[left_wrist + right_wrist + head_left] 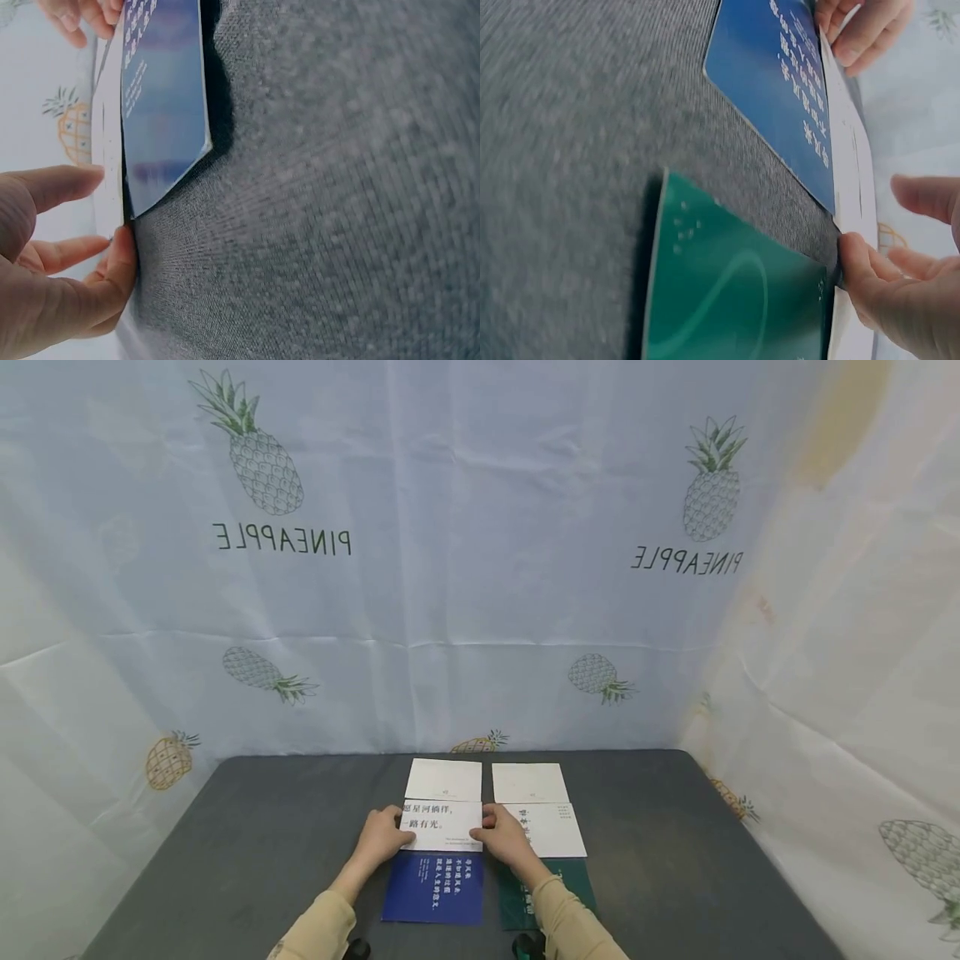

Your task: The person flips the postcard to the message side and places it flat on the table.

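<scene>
A white card (442,827) with black Chinese writing lies between my hands in the middle of the left column of cards. My left hand (382,837) is at its left edge, thumb toward the lower corner. At the right edge rests my right hand (504,837), its thumb near the other lower corner. Both wrist views show the thumbs spread from the fingers, with fingertips (124,251) and fingertips (851,251) beside the card's edges. A blue card (433,889) with white writing lies just below. A green card (551,877) is partly covered by the right forearm.
A plain white card (444,778) lies above the written one. The right column holds another plain white card (530,782) and a white card with writing (555,828). All lie on a dark grey table (285,827), with a pineapple-print curtain (480,527) behind.
</scene>
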`<action>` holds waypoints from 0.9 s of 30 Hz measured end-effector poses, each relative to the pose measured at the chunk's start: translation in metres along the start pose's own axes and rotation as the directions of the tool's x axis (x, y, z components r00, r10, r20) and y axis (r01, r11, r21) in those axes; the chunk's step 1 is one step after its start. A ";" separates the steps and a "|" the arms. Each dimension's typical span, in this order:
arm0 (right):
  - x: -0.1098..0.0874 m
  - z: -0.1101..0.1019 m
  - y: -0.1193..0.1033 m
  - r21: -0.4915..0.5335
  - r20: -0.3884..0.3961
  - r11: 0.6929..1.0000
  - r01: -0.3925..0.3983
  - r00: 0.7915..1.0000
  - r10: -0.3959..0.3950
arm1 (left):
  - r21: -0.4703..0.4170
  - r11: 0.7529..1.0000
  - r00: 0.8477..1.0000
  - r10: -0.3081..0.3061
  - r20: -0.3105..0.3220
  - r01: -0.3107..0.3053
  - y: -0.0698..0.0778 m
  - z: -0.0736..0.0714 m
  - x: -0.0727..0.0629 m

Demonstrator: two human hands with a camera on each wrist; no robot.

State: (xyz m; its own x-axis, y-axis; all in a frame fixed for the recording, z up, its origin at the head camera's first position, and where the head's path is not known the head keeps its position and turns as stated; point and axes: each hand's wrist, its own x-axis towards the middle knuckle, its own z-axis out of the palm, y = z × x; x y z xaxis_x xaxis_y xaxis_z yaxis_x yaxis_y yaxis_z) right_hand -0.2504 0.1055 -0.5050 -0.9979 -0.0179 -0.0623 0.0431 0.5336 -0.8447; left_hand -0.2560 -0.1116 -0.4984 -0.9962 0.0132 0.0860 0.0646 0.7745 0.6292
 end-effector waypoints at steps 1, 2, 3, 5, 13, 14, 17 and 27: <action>0.000 0.001 0.000 0.003 -0.010 1.000 -0.009 1.000 0.009 | -0.006 1.000 1.000 0.001 -0.001 -0.001 0.000 0.000 0.000; 0.000 0.001 0.000 0.010 -0.018 1.000 -0.015 1.000 0.015 | -0.008 1.000 1.000 0.008 -0.005 -0.008 -0.001 0.000 0.000; -0.001 0.002 0.001 0.020 -0.022 1.000 -0.021 1.000 0.021 | -0.014 1.000 1.000 0.012 -0.009 -0.012 -0.001 0.000 0.000; -0.001 0.003 0.002 0.042 -0.027 0.999 -0.035 0.999 0.036 | -0.032 0.999 1.000 0.012 -0.017 -0.013 -0.003 0.000 0.000; 0.003 0.003 0.002 0.124 -0.015 0.988 -0.090 0.996 0.093 | -0.115 0.992 0.999 -0.050 -0.019 0.048 -0.006 0.000 0.002; 0.003 0.004 0.002 0.133 -0.011 0.986 -0.099 0.995 0.102 | -0.117 0.992 0.998 -0.056 -0.019 0.053 -0.007 0.000 0.002; 0.003 0.005 0.002 0.151 -0.009 0.982 -0.110 0.994 0.113 | -0.131 0.989 0.998 -0.065 -0.020 0.062 -0.006 -0.001 0.001; 0.004 0.004 -0.004 0.168 -0.107 0.983 -0.067 0.991 0.086 | -0.149 0.989 0.990 -0.033 -0.138 0.013 -0.003 -0.002 0.004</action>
State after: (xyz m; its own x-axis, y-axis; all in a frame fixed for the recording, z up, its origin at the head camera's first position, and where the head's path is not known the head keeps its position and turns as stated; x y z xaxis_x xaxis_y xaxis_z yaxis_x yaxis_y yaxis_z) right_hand -0.2547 0.1001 -0.5043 -0.9899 0.1184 -0.0777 0.1178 0.3836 -0.9160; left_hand -0.2601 -0.1152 -0.4985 -0.9803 -0.0997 0.1705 0.0601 0.6719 0.7382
